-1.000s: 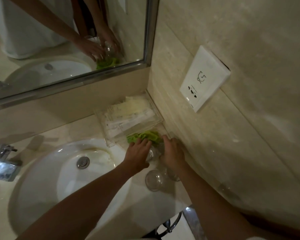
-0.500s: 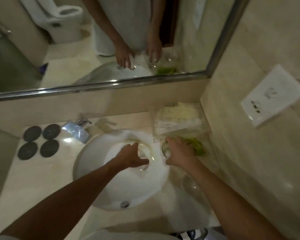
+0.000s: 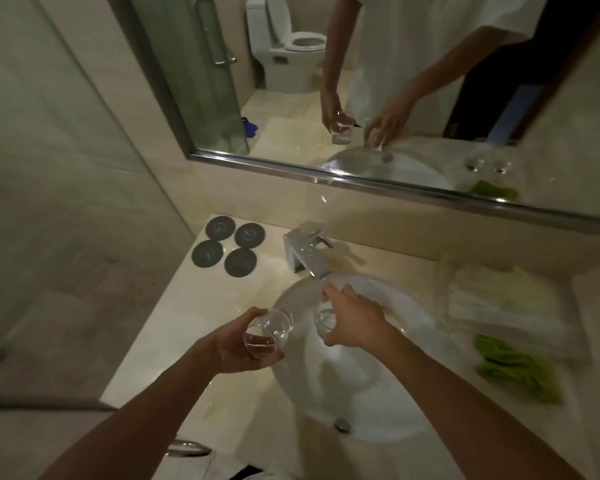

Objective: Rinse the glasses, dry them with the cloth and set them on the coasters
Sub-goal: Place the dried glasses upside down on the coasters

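My left hand (image 3: 232, 344) grips a clear glass (image 3: 269, 336), tilted on its side, at the left rim of the white sink (image 3: 388, 403). Over the basin, my right hand (image 3: 355, 322) holds a second clear glass (image 3: 323, 320) from above, just below the chrome tap (image 3: 307, 254). Several dark round coasters (image 3: 227, 249) lie on the counter to the left of the tap, nothing on them. A green cloth (image 3: 515, 370) lies crumpled on the counter right of the sink. I see no water running from the tap.
A clear tray of white packets (image 3: 499, 299) stands at the back right by the wall. The mirror (image 3: 361, 81) runs behind the counter. A glass shower wall (image 3: 66, 202) closes the left side. The sink drain (image 3: 342, 425) is near me.
Both hands have moved left from the cloth and tray corner to the sink, each now holding a glass. The view has swung left, bringing the coasters into sight.
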`<state>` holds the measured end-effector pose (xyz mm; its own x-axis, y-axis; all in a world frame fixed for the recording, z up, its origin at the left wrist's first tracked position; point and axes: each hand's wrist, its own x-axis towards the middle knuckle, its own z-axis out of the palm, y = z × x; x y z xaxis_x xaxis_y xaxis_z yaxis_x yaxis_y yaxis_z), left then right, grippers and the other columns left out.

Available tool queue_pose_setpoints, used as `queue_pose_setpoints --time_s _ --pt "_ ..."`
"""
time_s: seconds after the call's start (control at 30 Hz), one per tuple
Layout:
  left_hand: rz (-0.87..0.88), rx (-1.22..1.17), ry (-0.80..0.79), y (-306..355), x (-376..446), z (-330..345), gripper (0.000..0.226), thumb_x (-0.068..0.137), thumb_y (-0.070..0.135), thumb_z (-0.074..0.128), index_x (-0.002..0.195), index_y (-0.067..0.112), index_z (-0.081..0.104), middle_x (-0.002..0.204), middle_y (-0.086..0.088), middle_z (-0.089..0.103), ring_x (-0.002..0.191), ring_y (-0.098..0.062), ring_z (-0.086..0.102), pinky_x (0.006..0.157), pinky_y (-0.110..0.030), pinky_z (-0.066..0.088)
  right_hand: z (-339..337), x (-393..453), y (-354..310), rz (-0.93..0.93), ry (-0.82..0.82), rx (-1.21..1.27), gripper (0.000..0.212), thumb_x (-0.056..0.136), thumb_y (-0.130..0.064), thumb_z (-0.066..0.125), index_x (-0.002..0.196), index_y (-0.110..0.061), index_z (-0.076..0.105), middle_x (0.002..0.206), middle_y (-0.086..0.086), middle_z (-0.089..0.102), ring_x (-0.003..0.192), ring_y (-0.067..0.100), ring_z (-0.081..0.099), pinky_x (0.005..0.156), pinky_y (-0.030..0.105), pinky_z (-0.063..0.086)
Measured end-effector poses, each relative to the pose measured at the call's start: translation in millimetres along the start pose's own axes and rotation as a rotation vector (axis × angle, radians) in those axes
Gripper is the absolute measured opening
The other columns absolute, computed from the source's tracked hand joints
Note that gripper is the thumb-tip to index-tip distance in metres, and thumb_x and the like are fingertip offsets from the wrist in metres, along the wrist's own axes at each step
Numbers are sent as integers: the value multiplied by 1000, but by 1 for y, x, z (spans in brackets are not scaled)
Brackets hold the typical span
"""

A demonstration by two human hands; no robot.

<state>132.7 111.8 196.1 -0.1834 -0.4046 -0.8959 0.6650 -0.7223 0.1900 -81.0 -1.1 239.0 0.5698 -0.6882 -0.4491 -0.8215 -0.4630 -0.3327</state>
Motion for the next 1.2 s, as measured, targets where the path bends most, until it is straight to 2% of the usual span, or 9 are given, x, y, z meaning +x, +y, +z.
queue_pose_setpoints --time_s 0.13,0.3,0.43,0.57,0.73,0.87,0.97,1.07,1.2 --pt "91 -197 -135 31 -7 -36 52 83 31 70 114 -9 61 108 -28 63 101 -38 61 80 -47 60 5 29 -45 -11 1 13 74 68 -38 86 126 -29 41 125 3 50 107 30 61 78 33 46" --pt "226 -87 -222 85 -5 -67 76 49 20 94 114 1 60 107 -22 62 103 -37 61 100 -52 49 3 73 -93 3 29 -4 73 68 -38 85 126 -27 42 125 4 55 112 29 58 80 34 46" --pt "315 -34 -268 126 6 -88 44 60 25 90 97 18 66 96 -10 58 91 -25 57 90 -41 51 2 108 -121 18 59 -31 72 66 -38 85 125 -27 44 120 3 57 111 28 54 77 32 41" --pt "433 114 -21 158 26 -109 31 66 29 82 92 16 71 80 -1 62 70 -13 56 67 -26 49 2 141 -140 37 71 -86 73 68 -41 84 126 -27 44 122 2 57 114 30 54 85 36 41" --pt "730 329 78 201 51 -129 63 66 27 90 120 9 63 112 -11 71 100 -26 67 84 -36 54 4 175 -152 95 162 -12 74 66 -49 84 126 -28 45 118 3 63 109 29 58 86 40 50" --pt "970 534 438 240 60 -126 77 63 15 92 127 14 50 116 -2 63 101 -17 63 85 -30 56 8 195 -153 154 272 105 75 67 -56 81 125 -25 45 117 2 63 107 27 60 84 39 51" --pt "1103 779 505 267 74 -124 86 60 18 94 131 13 46 126 -7 58 111 -20 58 94 -32 51 12 207 -150 174 269 98 75 68 -56 80 126 -25 44 119 3 62 109 27 59 80 36 46" --pt "1146 936 507 286 84 -118 83 62 14 92 131 11 48 130 -7 55 109 -17 54 89 -26 45 17 214 -148 195 253 52 74 69 -56 79 127 -26 44 119 3 62 111 27 57 82 36 42" --pt "1083 1040 493 304 102 -116 79 65 13 91 131 12 47 133 -9 53 114 -22 55 91 -27 44 23 216 -144 222 246 70 72 70 -56 77 126 -27 44 117 1 63 112 25 57 87 36 39"
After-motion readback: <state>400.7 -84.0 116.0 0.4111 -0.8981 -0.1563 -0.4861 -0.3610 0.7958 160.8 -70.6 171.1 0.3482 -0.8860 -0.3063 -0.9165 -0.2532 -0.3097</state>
